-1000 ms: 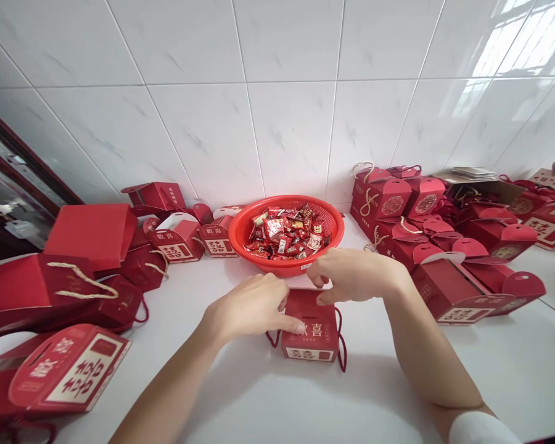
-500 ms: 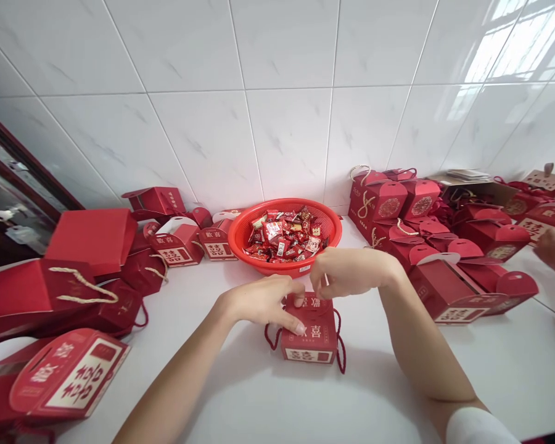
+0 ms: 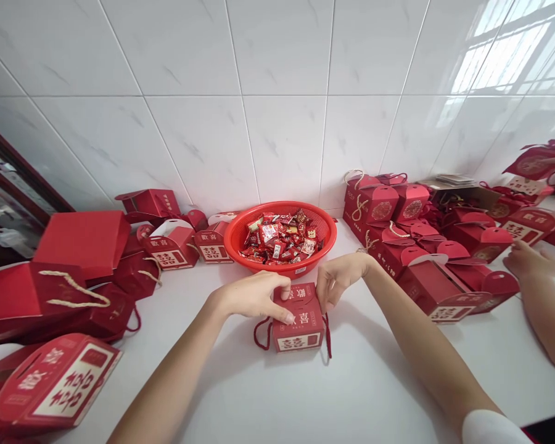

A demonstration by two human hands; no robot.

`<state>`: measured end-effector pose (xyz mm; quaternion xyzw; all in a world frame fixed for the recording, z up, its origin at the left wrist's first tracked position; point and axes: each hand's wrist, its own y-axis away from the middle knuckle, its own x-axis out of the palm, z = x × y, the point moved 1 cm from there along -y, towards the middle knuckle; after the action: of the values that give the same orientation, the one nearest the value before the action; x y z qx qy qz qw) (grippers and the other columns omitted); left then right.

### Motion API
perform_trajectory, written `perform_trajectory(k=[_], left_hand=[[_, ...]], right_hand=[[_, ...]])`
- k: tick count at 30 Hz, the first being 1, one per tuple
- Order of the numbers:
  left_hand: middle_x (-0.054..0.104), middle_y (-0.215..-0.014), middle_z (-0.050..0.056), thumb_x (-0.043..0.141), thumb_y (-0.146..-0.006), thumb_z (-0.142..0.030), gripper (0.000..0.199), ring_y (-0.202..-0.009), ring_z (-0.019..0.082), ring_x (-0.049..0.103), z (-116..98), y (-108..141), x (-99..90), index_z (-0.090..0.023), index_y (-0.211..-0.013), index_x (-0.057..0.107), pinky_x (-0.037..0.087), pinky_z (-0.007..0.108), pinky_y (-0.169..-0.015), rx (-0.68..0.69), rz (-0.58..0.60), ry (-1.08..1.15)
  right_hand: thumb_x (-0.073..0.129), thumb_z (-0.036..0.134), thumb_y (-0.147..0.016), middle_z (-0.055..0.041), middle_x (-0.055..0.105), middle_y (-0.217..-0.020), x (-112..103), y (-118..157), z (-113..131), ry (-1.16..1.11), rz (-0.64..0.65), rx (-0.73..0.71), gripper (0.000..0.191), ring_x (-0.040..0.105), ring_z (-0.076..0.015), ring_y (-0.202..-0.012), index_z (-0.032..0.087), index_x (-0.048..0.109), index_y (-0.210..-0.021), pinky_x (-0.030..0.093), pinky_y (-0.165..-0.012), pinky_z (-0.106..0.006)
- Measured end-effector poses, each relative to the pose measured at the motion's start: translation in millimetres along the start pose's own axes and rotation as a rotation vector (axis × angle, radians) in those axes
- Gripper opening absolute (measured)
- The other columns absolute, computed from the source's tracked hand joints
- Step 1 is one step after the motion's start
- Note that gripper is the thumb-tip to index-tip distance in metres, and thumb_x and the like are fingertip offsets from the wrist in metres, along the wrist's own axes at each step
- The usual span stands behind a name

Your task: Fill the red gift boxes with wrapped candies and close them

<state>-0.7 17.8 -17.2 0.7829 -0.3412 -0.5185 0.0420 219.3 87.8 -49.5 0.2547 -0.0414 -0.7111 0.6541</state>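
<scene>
A small red box (image 3: pixel 298 320) with white lettering stands on the white table (image 3: pixel 259 394), a dark red cord hanging at each side. Across its top left lies my left hand (image 3: pixel 254 297), thumb and fingers gripping the lid. My right hand (image 3: pixel 340 279) is at the box's upper right edge, fingers curled and pinched against the side; whatever is between the fingertips is hidden. Just behind the box is a red plastic basket (image 3: pixel 327 229) of wrapped sweets (image 3: pixel 277 237).
Red boxes (image 3: pixel 81 243) crowd the left side, some with rope handles. More red boxes (image 3: pixel 444 283) are stacked at the right. Another person's hand (image 3: pixel 531 262) rests near a box at the far right. A tiled wall (image 3: pixel 282 142) rises behind.
My right hand has moved from above the box's back edge down to its right side. My left hand stays on the lid. At the far right, a raised red box has come into view.
</scene>
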Motion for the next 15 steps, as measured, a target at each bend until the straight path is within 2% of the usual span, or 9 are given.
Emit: perform_trajectory(k=[6,10,13,15], left_hand=[[0.06,-0.105,0.004,0.073,-0.072,-0.055,0.042,-0.097,0.025,0.055,-4,2,0.1,-0.022,-0.091,0.057,0.042,0.029,-0.075,-0.025,-0.006,-0.024],[0.061,-0.102,0.004,0.071,-0.073,-0.052,0.039,-0.093,0.025,0.056,-8,5,-0.7,-0.021,-0.091,0.057,0.042,0.029,-0.071,-0.014,-0.008,-0.026],[0.062,-0.098,0.003,0.071,-0.073,-0.051,0.037,-0.089,0.023,0.057,-10,6,-1.2,-0.021,-0.09,0.057,0.042,0.028,-0.071,0.01,-0.01,-0.015],[0.061,-0.093,0.002,0.069,-0.075,-0.049,0.033,-0.084,0.022,0.057,-12,7,-0.9,-0.021,-0.087,0.057,0.041,0.028,-0.069,0.029,-0.008,-0.009]], right_hand=[[0.094,0.038,-0.052,-0.0015,0.073,-0.066,-4,5,-3,-0.145,-0.118,-0.08,0.04,0.066,-0.0112,-0.062,0.012,0.076,-0.076,0.053,-0.067,-0.02],[0.093,0.031,-0.057,-0.0004,0.071,-0.062,-2,14,11,-0.279,-0.267,-0.245,0.034,0.062,-0.0092,-0.055,0.012,0.073,-0.077,0.051,-0.058,-0.019],[0.09,0.028,-0.064,-0.0011,0.072,-0.066,4,22,27,-0.352,-0.372,-0.346,0.029,0.066,-0.0108,-0.059,0.012,0.072,-0.08,0.053,-0.06,-0.021],[0.088,0.026,-0.068,-0.0021,0.073,-0.07,8,25,35,-0.342,-0.406,-0.349,0.026,0.069,-0.0124,-0.065,0.012,0.072,-0.083,0.055,-0.065,-0.023]])
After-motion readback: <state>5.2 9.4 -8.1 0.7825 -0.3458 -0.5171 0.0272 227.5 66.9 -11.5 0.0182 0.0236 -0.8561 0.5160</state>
